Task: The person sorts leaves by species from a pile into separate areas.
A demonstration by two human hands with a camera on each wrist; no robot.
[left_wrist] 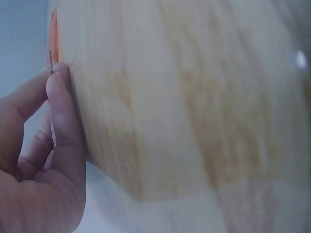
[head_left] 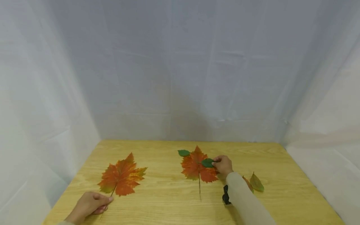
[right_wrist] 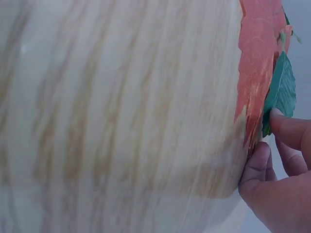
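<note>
My left hand (head_left: 91, 204) pinches the thin stem (left_wrist: 51, 63) of an orange-red artificial maple leaf (head_left: 121, 176) at the left of the table. Its blade spreads out beyond the fingertips. In the middle lies a second orange maple leaf (head_left: 194, 165), its dark stem (head_left: 200, 187) pointing toward me. Over that leaf's right side, my right hand (head_left: 223, 165) holds the outer end of a small green leaf (head_left: 207, 162) with its fingertips. Close up in the right wrist view, the green leaf (right_wrist: 282, 87) has a serrated edge. Another green leaf (head_left: 183, 152) sticks out at the upper left of the middle leaf.
Right of my right sleeve lie a yellow-green leaf (head_left: 256, 182) and a brownish leaf (head_left: 247, 183), partly behind the sleeve. A small black object (head_left: 226, 195) shows beside the right forearm. White sheeting (head_left: 168, 78) rises behind the wooden table (head_left: 157, 206) and along both sides.
</note>
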